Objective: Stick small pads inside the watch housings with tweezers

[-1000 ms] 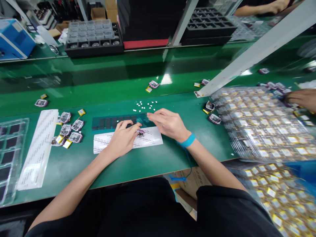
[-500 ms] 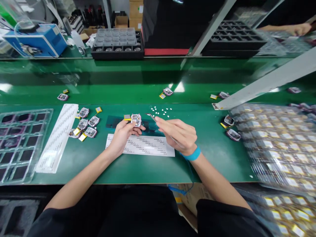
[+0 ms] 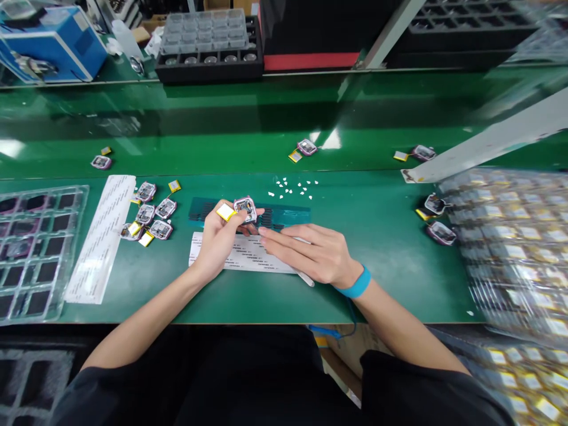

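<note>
At a green assembly bench (image 3: 381, 284), a seated worker's left hand (image 3: 217, 239) pinches a small square module (image 3: 245, 207) between thumb and fingertips, lifting it just above a dark teal strip of parts (image 3: 284, 214); a yellow cell (image 3: 226, 212) hangs from the module on a short lead, touching the same fingers. The right hand (image 3: 310, 254) lies flat, palm down, fingers together and stretched over the white label sheet (image 3: 231, 257); a slim pale tool (image 3: 306, 278) pokes out from under it — likely tweezers, though the grip on it is hidden. The step in hand looks like fitting a small piece to the module; the next move calls for a fine pick from the sheet or strip, carried steadily to the raised module. Tiny white bits (image 3: 293, 186) lie scattered beyond; finished-looking modules (image 3: 151, 219) cluster to the left, near a clear tray (image 3: 39, 248).
</note>
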Demonstrator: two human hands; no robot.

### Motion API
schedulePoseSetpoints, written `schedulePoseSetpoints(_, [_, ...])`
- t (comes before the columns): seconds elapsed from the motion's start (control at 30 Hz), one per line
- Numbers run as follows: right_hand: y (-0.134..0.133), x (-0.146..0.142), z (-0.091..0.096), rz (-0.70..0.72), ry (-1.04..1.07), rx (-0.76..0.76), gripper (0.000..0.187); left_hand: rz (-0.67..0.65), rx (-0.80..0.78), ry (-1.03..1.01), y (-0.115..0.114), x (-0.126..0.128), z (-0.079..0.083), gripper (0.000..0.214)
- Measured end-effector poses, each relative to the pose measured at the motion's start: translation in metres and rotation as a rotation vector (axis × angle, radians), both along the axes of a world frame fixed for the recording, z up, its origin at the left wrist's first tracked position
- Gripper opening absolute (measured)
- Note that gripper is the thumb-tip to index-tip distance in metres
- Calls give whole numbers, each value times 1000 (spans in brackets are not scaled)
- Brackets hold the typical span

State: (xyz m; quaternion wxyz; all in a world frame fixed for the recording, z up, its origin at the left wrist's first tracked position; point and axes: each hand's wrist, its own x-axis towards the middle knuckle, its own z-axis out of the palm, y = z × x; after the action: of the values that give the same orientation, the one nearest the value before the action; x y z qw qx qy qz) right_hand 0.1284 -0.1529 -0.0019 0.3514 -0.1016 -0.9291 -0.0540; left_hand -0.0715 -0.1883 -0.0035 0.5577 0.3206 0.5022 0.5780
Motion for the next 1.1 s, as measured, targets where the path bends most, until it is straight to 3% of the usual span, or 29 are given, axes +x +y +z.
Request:
schedulePoseSetpoints(0.13, [0, 1, 0, -2, -6, -75, 27, -2, -7, 10, -1, 1, 0, 22])
schedulePoseSetpoints(0.6, [-1, 1, 6, -23, -29, 113, 18, -7, 64, 73, -4, 1, 0, 30])
schedulePoseSetpoints(0.8, [-5, 0, 0, -23, 29, 15, 20, 17, 131, 154, -6, 3, -5, 24])
schedulePoseSetpoints(0.93, [-12, -1, -6, -43, 120, -105, 31, 25, 165, 171, -8, 3, -3, 34])
schedulePoseSetpoints(1.1, [-12, -1, -8, -64, 147, -94, 37, -44, 121, 129, -8, 2, -1, 38])
